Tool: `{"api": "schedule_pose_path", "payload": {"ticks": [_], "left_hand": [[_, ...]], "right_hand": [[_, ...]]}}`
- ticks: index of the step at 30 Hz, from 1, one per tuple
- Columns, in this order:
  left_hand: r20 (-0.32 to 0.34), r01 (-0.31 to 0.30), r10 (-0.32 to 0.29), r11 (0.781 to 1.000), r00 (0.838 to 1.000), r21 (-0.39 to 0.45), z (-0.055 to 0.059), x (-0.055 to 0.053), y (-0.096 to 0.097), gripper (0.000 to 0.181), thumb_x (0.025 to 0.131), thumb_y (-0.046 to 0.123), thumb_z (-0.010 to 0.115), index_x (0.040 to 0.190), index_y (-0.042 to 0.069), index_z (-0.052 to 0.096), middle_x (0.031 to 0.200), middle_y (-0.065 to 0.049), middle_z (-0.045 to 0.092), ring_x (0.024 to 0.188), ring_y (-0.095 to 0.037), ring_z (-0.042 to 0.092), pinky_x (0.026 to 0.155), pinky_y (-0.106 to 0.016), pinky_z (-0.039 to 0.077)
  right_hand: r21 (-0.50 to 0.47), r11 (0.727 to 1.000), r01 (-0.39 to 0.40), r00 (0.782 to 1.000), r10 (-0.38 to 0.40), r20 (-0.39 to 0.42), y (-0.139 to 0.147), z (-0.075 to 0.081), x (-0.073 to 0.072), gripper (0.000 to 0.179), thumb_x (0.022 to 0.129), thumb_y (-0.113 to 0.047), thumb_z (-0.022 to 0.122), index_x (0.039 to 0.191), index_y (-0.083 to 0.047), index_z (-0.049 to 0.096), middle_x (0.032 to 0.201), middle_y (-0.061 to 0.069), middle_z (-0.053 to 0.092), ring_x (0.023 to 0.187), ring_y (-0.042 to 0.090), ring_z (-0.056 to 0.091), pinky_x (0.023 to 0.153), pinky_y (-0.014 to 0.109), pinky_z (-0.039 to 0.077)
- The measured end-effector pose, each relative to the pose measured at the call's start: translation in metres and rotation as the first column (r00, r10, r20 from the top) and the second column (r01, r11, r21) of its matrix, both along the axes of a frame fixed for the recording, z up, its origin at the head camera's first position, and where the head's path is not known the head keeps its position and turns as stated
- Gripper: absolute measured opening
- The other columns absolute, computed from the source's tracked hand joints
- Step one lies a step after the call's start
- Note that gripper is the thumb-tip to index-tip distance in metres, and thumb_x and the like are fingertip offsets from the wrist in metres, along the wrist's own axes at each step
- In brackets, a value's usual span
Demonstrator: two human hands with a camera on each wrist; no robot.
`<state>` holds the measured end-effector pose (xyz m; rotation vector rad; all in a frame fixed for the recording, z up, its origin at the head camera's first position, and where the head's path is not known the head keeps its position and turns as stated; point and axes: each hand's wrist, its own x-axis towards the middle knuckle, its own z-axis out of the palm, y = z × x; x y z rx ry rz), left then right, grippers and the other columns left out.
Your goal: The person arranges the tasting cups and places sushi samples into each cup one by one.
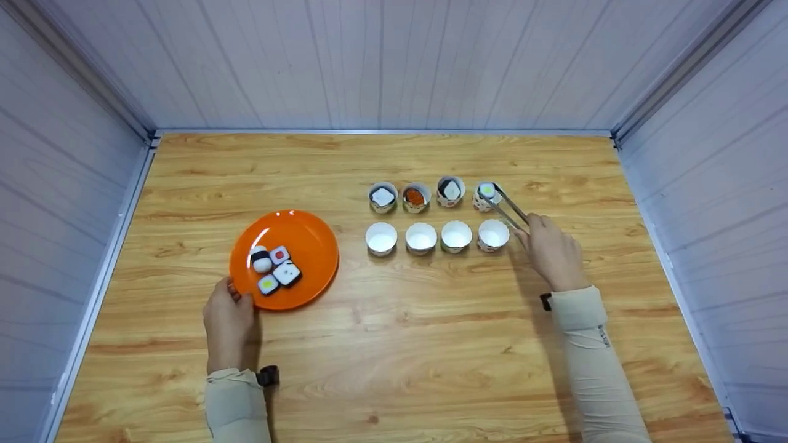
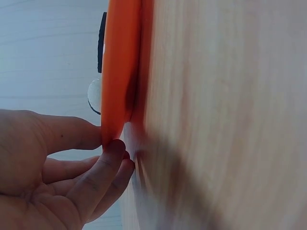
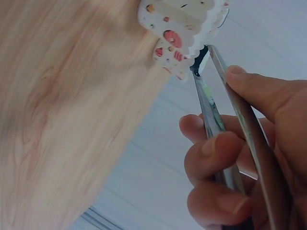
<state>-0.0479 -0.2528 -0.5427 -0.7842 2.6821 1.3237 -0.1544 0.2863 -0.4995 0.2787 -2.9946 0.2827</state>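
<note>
My left hand (image 1: 228, 323) pinches the near-left rim of an orange plate (image 1: 311, 240), thumb on top and fingers beneath in the left wrist view. On the plate lie toy sushi pieces: a black-banded white one (image 1: 261, 264), a red-centred roll (image 1: 279, 255), a dotted white one (image 1: 287, 273) and a yellow-centred roll (image 1: 268, 284). My right hand (image 1: 551, 251) holds metal tongs (image 3: 247, 125). Their tips stand on either side of a green-centred sushi roll (image 1: 487, 189) at the mouth of the back-right paper cup (image 1: 485, 205); whether it is lifted I cannot tell.
Left of that cup, three more back-row cups hold a white piece (image 1: 382, 197), an orange piece (image 1: 414, 197) and a black-and-white piece (image 1: 452, 189). A front row of empty white cups (image 1: 421, 237) stands nearer. Pale panels (image 1: 381, 67) wall the wooden table (image 1: 400, 357).
</note>
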Motion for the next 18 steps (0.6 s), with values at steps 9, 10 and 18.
{"api": "schedule_pose_path", "payload": {"ticks": [9,10,18], "left_hand": [[0.005,0.003,-0.003,1.0,1.0,0.002,-0.002,-0.002,0.002,0.052,0.1,0.004,0.049,0.146,-0.013,0.035,0.133,-0.032,0.053,0.122,-0.041,0.053,0.105,-0.05,0.043],[0.01,0.005,-0.005,1.0,1.0,0.008,-0.001,-0.002,0.002,0.052,0.1,0.004,0.048,0.147,-0.013,0.034,0.133,-0.031,0.053,0.123,-0.04,0.052,0.105,-0.049,0.043],[0.018,0.009,-0.01,1.0,1.0,0.011,0.002,-0.001,0.002,0.051,0.1,0.003,0.047,0.148,-0.012,0.034,0.135,-0.032,0.051,0.125,-0.041,0.051,0.106,-0.05,0.042]], "right_hand": [[-0.035,0.999,0.007,1.0,-0.008,-0.021,0.002,0.003,0.003,0.039,0.1,-0.027,0.063,0.122,0.006,0.058,0.095,0.023,0.061,0.061,0.042,0.06,0.048,0.058,0.047],[-0.04,0.999,0.005,1.0,-0.005,-0.023,0.0,0.004,0.004,0.04,0.1,-0.028,0.063,0.123,0.005,0.058,0.095,0.023,0.062,0.061,0.042,0.06,0.048,0.058,0.048],[-0.086,0.99,-0.109,0.994,0.107,-0.031,-0.059,0.013,0.024,0.046,0.101,-0.036,0.06,0.132,-0.001,0.057,0.108,0.019,0.064,0.067,0.035,0.061,0.049,0.048,0.052]]}}
